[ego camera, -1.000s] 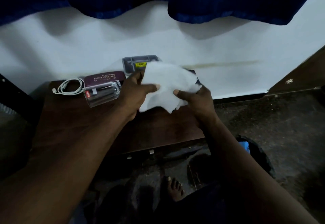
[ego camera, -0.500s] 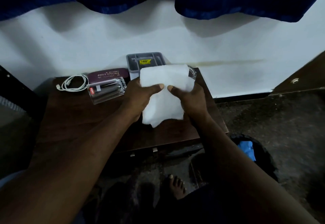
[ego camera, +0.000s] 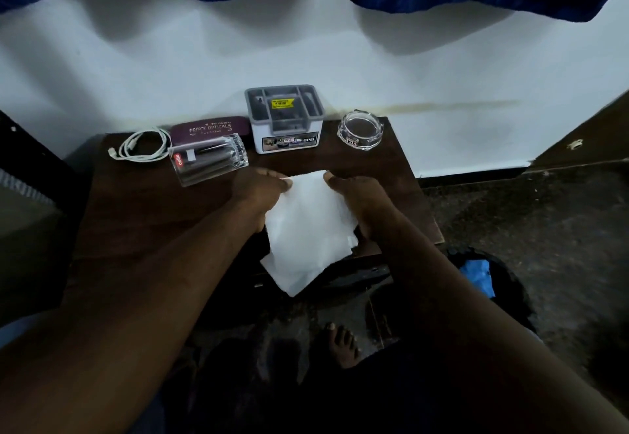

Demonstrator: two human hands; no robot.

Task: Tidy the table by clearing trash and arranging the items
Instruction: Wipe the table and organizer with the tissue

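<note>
Both forearms reach forward, left hand [ego camera: 257, 195] and right hand [ego camera: 357, 198] side by side over the dark wooden table [ego camera: 136, 215]. Each pinches, thumb on top, an upper corner of a thin, soft white tissue [ego camera: 306, 229] that hangs limp between and below them

paper sheet [ego camera: 309, 229]: white, soft-creased, top edge pinched by left hand [ego camera: 258, 192] and right hand [ego camera: 357, 195], lower part hanging past the near edge of the dark wooden table [ego camera: 136, 212].
back row, left to right: coiled white cable [ego camera: 143, 147]; maroon glasses case [ego camera: 207, 129], lettered "prince opticals"; clear pen box [ego camera: 209, 159], on its side, touching the case's front; grey-and-white organiser box [ego camera: 285, 120], upright; clear glass ashtray [ego camera: 359, 129].
</note>
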